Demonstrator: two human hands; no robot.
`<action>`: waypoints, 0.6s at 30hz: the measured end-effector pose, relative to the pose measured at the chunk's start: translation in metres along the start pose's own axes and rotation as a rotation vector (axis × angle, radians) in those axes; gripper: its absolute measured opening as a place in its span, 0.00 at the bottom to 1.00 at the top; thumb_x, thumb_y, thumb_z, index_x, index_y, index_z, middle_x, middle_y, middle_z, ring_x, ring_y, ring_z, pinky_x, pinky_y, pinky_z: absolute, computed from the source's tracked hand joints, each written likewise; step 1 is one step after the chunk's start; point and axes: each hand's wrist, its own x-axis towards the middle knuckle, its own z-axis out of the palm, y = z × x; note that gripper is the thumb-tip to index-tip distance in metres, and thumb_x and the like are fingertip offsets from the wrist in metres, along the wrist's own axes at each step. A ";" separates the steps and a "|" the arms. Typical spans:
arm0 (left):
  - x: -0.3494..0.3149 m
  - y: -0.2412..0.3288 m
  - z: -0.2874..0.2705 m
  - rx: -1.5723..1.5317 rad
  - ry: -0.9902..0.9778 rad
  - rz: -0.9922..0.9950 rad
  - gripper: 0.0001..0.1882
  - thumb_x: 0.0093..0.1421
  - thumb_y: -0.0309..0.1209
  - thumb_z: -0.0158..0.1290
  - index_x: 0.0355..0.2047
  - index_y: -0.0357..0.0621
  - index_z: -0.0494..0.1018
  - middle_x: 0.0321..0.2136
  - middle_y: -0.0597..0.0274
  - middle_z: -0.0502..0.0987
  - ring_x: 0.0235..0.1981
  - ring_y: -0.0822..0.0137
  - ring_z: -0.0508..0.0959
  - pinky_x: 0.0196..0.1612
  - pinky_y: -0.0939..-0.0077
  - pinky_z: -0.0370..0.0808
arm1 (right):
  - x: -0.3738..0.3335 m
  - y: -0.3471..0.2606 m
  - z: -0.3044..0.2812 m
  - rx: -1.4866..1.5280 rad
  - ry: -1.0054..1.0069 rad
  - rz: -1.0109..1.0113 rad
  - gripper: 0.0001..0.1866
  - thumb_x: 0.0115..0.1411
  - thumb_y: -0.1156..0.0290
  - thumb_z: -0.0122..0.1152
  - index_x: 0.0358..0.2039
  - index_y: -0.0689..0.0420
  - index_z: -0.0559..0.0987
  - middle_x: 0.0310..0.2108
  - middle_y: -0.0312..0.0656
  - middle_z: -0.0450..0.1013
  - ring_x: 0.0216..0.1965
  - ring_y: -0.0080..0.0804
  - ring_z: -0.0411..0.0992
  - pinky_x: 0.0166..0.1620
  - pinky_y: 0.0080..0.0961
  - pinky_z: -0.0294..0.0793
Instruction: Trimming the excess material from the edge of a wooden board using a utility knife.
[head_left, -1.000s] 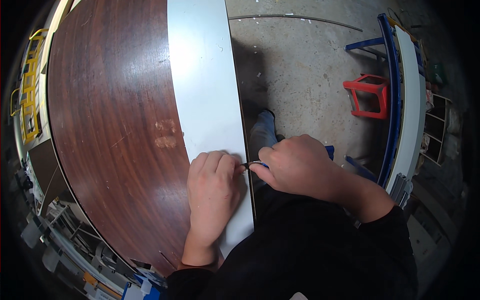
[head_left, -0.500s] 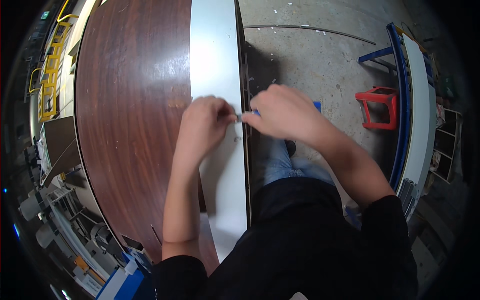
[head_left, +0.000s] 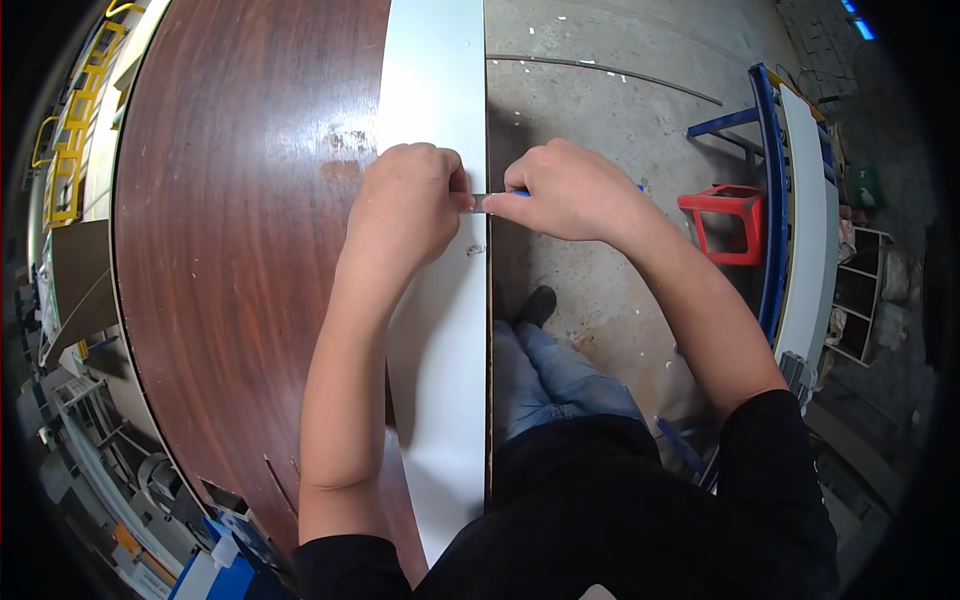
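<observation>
A long white strip panel (head_left: pixel 440 340) lies along the right side of a brown wood-grain board (head_left: pixel 230 250). Over the strip's right edge, both of my hands meet at a small blue-handled tool with a flat grey metal end (head_left: pixel 479 203). My right hand (head_left: pixel 570 190) is closed round its blue part, just beyond the edge. The fingers of my left hand (head_left: pixel 408 195) pinch the grey end above the white surface. Much of the tool is hidden by my fingers, so its exact kind does not show. A small dark scuff (head_left: pixel 474 250) marks the strip just nearer to me.
On the right, a red plastic stool (head_left: pixel 725 225) stands on the concrete floor beside a blue metal frame (head_left: pixel 775 200) bearing a pale panel. A thin dark rod (head_left: pixel 620 72) lies on the floor farther off. Yellow metal racking (head_left: pixel 80 130) is at the far left.
My view has shifted, and both hands appear slightly farther up in it. They still meet at the same tool over the strip's edge; the earlier motion blur is gone.
</observation>
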 end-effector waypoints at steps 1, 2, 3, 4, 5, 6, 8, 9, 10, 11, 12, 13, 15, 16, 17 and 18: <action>-0.003 0.001 0.003 -0.010 -0.003 -0.003 0.05 0.51 0.25 0.63 0.27 0.35 0.79 0.28 0.48 0.80 0.31 0.51 0.80 0.38 0.60 0.75 | -0.002 -0.001 0.000 -0.011 -0.015 0.007 0.23 0.60 0.51 0.58 0.27 0.60 0.84 0.26 0.54 0.78 0.34 0.53 0.78 0.41 0.45 0.78; -0.006 0.001 0.005 -0.013 0.000 -0.004 0.05 0.51 0.25 0.63 0.26 0.35 0.79 0.28 0.48 0.80 0.31 0.50 0.80 0.38 0.59 0.75 | -0.003 -0.003 0.001 -0.022 -0.019 0.016 0.23 0.60 0.51 0.58 0.27 0.60 0.84 0.26 0.54 0.78 0.33 0.53 0.78 0.41 0.45 0.78; -0.009 0.000 0.006 -0.015 0.004 -0.005 0.05 0.50 0.25 0.63 0.26 0.35 0.79 0.28 0.47 0.80 0.31 0.50 0.80 0.38 0.58 0.75 | -0.006 -0.005 0.004 -0.024 -0.017 0.020 0.23 0.60 0.51 0.58 0.27 0.60 0.84 0.26 0.54 0.78 0.33 0.53 0.78 0.41 0.45 0.78; -0.015 -0.001 0.009 -0.016 0.005 -0.002 0.05 0.50 0.25 0.63 0.26 0.35 0.79 0.28 0.47 0.80 0.31 0.50 0.80 0.38 0.58 0.75 | -0.009 -0.007 0.008 -0.038 -0.015 0.011 0.23 0.60 0.51 0.58 0.27 0.60 0.85 0.27 0.54 0.78 0.34 0.53 0.78 0.41 0.45 0.79; -0.020 -0.003 0.013 -0.016 0.035 0.028 0.05 0.51 0.25 0.62 0.26 0.35 0.79 0.27 0.47 0.79 0.31 0.50 0.80 0.38 0.58 0.75 | -0.011 -0.007 0.010 -0.056 -0.008 0.000 0.23 0.60 0.51 0.58 0.28 0.60 0.85 0.27 0.54 0.79 0.34 0.53 0.78 0.41 0.45 0.79; -0.025 -0.005 0.017 -0.015 0.064 0.057 0.05 0.51 0.25 0.62 0.26 0.35 0.79 0.27 0.47 0.79 0.31 0.50 0.79 0.38 0.57 0.75 | -0.014 -0.008 0.014 -0.061 -0.002 -0.002 0.23 0.60 0.51 0.58 0.28 0.60 0.85 0.27 0.54 0.79 0.34 0.53 0.78 0.41 0.45 0.79; -0.032 -0.006 0.021 -0.014 0.117 0.085 0.05 0.51 0.25 0.62 0.27 0.36 0.79 0.27 0.47 0.80 0.31 0.50 0.80 0.38 0.58 0.75 | -0.020 -0.009 0.022 -0.065 0.020 0.019 0.22 0.61 0.51 0.58 0.30 0.58 0.85 0.29 0.53 0.79 0.34 0.53 0.78 0.42 0.45 0.79; -0.036 -0.007 0.023 -0.016 0.162 0.110 0.05 0.52 0.26 0.62 0.27 0.36 0.80 0.27 0.47 0.80 0.30 0.50 0.80 0.37 0.59 0.76 | -0.021 -0.009 0.023 -0.065 0.023 0.013 0.22 0.61 0.51 0.58 0.30 0.58 0.85 0.29 0.53 0.79 0.34 0.53 0.78 0.42 0.45 0.79; -0.037 -0.007 0.023 -0.010 0.165 0.108 0.05 0.52 0.26 0.62 0.27 0.36 0.80 0.27 0.47 0.80 0.30 0.50 0.80 0.37 0.59 0.76 | -0.020 -0.008 0.023 -0.086 0.041 -0.018 0.22 0.61 0.51 0.58 0.31 0.58 0.85 0.29 0.53 0.79 0.35 0.52 0.79 0.43 0.44 0.79; -0.034 -0.006 0.022 -0.032 0.132 0.073 0.06 0.52 0.26 0.62 0.28 0.36 0.80 0.27 0.47 0.80 0.30 0.51 0.81 0.37 0.61 0.76 | -0.019 -0.006 0.023 -0.105 0.059 -0.045 0.22 0.61 0.50 0.58 0.32 0.58 0.85 0.30 0.54 0.79 0.35 0.52 0.79 0.43 0.43 0.79; -0.031 -0.006 0.020 -0.051 0.103 0.041 0.06 0.53 0.26 0.62 0.29 0.36 0.80 0.27 0.48 0.80 0.30 0.52 0.81 0.37 0.62 0.76 | -0.015 -0.004 0.019 -0.124 0.058 -0.042 0.22 0.60 0.50 0.57 0.31 0.58 0.85 0.29 0.53 0.80 0.35 0.51 0.79 0.43 0.43 0.79; -0.023 -0.008 0.021 -0.044 0.125 0.047 0.07 0.53 0.27 0.62 0.31 0.37 0.81 0.27 0.49 0.81 0.30 0.55 0.82 0.37 0.64 0.77 | -0.011 0.001 0.016 -0.088 0.102 -0.068 0.23 0.59 0.50 0.58 0.27 0.60 0.84 0.25 0.53 0.77 0.30 0.51 0.77 0.38 0.43 0.77; -0.012 -0.009 0.013 -0.043 0.099 0.027 0.07 0.52 0.27 0.63 0.31 0.37 0.81 0.27 0.50 0.82 0.30 0.57 0.82 0.37 0.65 0.77 | 0.001 0.006 0.013 -0.061 0.144 -0.084 0.24 0.58 0.50 0.60 0.24 0.62 0.82 0.19 0.53 0.75 0.24 0.49 0.75 0.32 0.41 0.74; -0.008 -0.009 0.007 -0.040 0.058 0.007 0.07 0.52 0.28 0.63 0.31 0.38 0.82 0.27 0.49 0.82 0.30 0.57 0.83 0.37 0.66 0.77 | 0.001 0.005 0.014 -0.056 0.152 -0.082 0.24 0.58 0.50 0.60 0.24 0.62 0.82 0.19 0.53 0.75 0.24 0.49 0.75 0.32 0.41 0.74; -0.009 -0.009 0.006 -0.036 0.058 0.011 0.07 0.52 0.28 0.63 0.31 0.38 0.82 0.27 0.49 0.82 0.30 0.57 0.83 0.37 0.66 0.77 | 0.000 0.004 0.013 -0.020 0.125 -0.069 0.24 0.58 0.50 0.60 0.24 0.62 0.82 0.20 0.53 0.75 0.25 0.49 0.75 0.32 0.41 0.75; -0.011 -0.008 0.006 -0.007 0.046 0.030 0.07 0.52 0.28 0.63 0.31 0.38 0.82 0.27 0.49 0.82 0.30 0.57 0.83 0.37 0.66 0.77 | -0.002 0.002 0.013 0.015 0.099 -0.056 0.24 0.58 0.50 0.60 0.25 0.62 0.82 0.20 0.53 0.75 0.25 0.49 0.75 0.33 0.41 0.75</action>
